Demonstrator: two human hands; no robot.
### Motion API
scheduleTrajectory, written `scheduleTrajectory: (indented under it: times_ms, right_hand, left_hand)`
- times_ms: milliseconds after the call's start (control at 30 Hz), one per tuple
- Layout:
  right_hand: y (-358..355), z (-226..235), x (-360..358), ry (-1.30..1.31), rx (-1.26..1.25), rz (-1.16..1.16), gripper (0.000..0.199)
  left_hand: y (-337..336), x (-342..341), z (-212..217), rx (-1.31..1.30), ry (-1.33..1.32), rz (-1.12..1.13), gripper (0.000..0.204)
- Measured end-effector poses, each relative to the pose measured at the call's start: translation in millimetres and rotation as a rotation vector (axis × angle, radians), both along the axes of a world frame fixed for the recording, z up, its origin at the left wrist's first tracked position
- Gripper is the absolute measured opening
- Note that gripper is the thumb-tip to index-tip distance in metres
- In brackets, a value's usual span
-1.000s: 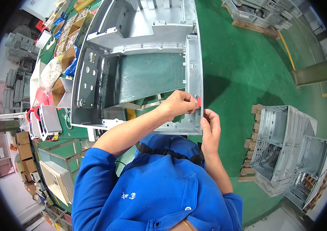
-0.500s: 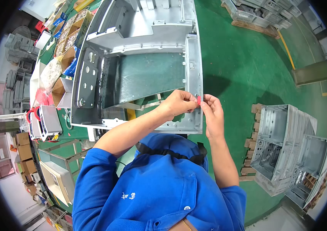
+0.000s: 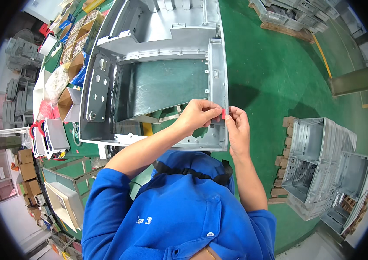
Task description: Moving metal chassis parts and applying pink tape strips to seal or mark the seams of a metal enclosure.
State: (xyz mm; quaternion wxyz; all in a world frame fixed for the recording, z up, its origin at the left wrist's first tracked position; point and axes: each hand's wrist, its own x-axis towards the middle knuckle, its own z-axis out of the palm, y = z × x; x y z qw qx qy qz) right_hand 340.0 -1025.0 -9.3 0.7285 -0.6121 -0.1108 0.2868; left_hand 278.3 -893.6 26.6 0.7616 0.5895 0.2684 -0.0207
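A large grey metal housing [image 3: 219, 93] lies before me, open in the middle with a dark green surface showing through. At its near right corner, my left hand [image 3: 200, 116] reaches across the rim, thumb and forefinger pinched at a small red piece [image 3: 223, 113]. From outside the right wall, my right hand [image 3: 238, 128] closes on the same piece, its thumb against it and its fingers curled around the edge. The fingers partly cover the red piece, so its full shape is hidden.
Cardboard boxes of small parts [image 3: 80, 43] line the left bench, near a white device with red handles [image 3: 55, 138]. Stacked grey housings [image 3: 309, 167] stand on pallets at the right. More metal parts sit on a pallet [image 3: 288, 32] at the far right.
Both hands have shifted very slightly, the left one a little up and the right one slightly left. The red piece stays between them at the rim.
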Motion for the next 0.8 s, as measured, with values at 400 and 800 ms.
scheduleTrajectory:
  times_ms: [400,800]
  right_hand:
    - [0,-4,-3,-0.017,0.017,-0.003,0.025]
    - [0,-3,-3,-0.041,0.022,0.004,0.025]
  left_hand:
    - [4,11,-8,0.103,0.043,-0.053,0.015]
    - [-2,10,-9,0.263,0.011,-0.009,0.017]
